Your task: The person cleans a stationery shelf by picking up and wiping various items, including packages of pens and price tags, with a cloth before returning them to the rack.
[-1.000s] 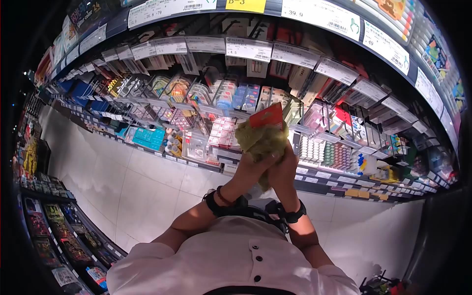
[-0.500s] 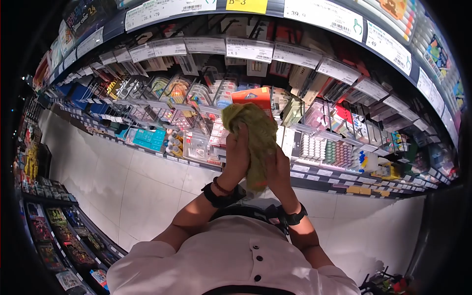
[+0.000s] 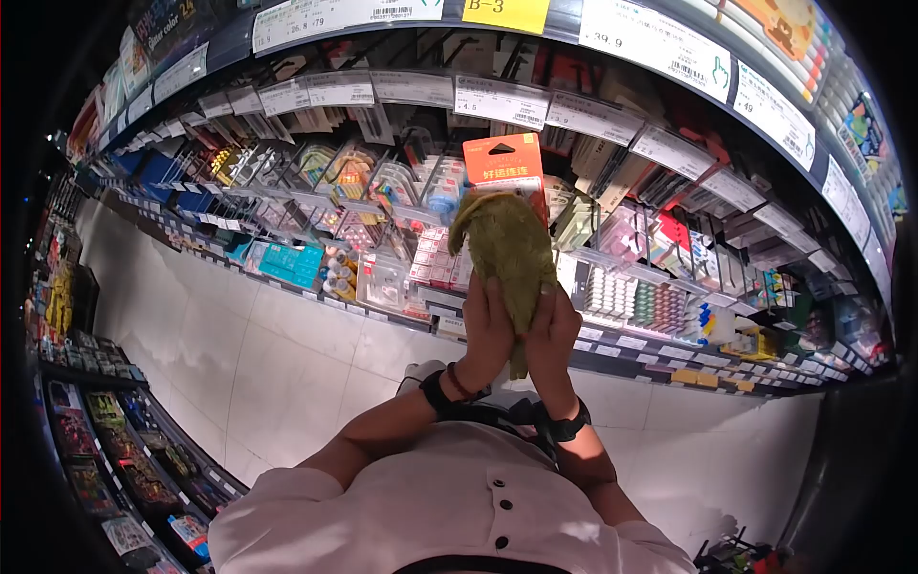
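Note:
A crumpled olive-green cloth (image 3: 512, 244) is held up in front of the shelf between my two hands. My left hand (image 3: 486, 325) grips its lower left side, with the fingers partly hidden behind the fabric. On the lower right side, my right hand (image 3: 555, 330) is closed on the same cloth, close beside the left. Just above and behind the cloth stands a red-orange package (image 3: 502, 161) with a hang hole; its lower part is covered by the cloth.
Shelves of small packaged goods curve across the front, with a price-label rail (image 3: 411, 89) above them. Teal boxes (image 3: 290, 264) sit at lower left. White floor tiles (image 3: 287, 354) lie below. Another shelf unit (image 3: 124, 450) stands at far left.
Both hands have moved slightly lower and closer together, and the cloth has changed shape. More of the red-orange package now shows above it. The view has shifted slightly.

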### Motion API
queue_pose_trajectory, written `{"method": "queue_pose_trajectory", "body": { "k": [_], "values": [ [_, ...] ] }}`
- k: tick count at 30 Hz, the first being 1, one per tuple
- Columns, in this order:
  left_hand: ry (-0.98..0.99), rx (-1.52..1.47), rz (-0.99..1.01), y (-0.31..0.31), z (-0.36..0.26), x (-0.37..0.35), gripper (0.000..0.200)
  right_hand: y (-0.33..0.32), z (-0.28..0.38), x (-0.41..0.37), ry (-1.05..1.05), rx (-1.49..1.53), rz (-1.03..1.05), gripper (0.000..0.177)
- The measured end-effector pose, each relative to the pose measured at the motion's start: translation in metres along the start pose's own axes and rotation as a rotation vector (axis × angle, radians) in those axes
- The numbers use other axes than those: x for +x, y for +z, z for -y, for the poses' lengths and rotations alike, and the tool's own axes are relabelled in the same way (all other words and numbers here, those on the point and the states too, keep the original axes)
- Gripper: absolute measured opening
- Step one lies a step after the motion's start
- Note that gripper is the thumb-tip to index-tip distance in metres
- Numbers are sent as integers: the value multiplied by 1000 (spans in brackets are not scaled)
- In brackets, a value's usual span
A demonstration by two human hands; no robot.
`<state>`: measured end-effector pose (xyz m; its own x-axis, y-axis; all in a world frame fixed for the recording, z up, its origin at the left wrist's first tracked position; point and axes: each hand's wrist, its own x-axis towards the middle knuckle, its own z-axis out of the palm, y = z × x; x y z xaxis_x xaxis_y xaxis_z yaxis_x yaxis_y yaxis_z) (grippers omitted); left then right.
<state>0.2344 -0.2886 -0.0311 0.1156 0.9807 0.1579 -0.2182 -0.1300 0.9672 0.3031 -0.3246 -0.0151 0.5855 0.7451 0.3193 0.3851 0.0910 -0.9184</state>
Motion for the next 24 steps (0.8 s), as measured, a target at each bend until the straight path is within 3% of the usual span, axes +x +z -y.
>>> {"method": "queue_pose_trajectory", "body": {
  "k": [1, 7, 10, 13, 14, 15, 17, 18, 21, 22, 24],
  "values": [
    [13, -10, -47, 2, 3, -3, 32, -1, -4, 1, -28, -25, -5, 27],
    [115, 199, 96, -8, 13, 0, 35, -12, 2, 10, -173, -77, 27, 27],
    [-154, -184, 177, -16, -2, 13, 39, -25, -1, 17, -5, 8, 216, 27],
    [-236, -525, 186, -36, 1, 23, 40, -35, -26, 16, 240, 245, 337, 31],
    [-314, -697, 219, -40, -13, 26, 40, -42, -39, 16, 259, 297, 446, 13],
    [-317, -739, 220, -40, -25, 28, 38, -44, -33, 16, 339, 453, 470, 9],
    [-324, -825, 223, -39, -38, 33, 36, -51, -14, 17, 501, 764, 508, 22],
    [-320, -867, 224, -40, -41, 36, 34, -54, -38, 14, 512, 949, 581, 50],
    [-336, -957, 217, -38, -60, 43, 33, -52, -43, 15, 934, 1384, 515, 60],
    [-310, -945, 211, -36, -58, 44, 33, -52, -41, 16, 919, 1398, 587, 67],
    [-261, -921, 197, -33, -54, 45, 32, -45, -39, 11, 681, 1359, 568, 61]
  ]
}}
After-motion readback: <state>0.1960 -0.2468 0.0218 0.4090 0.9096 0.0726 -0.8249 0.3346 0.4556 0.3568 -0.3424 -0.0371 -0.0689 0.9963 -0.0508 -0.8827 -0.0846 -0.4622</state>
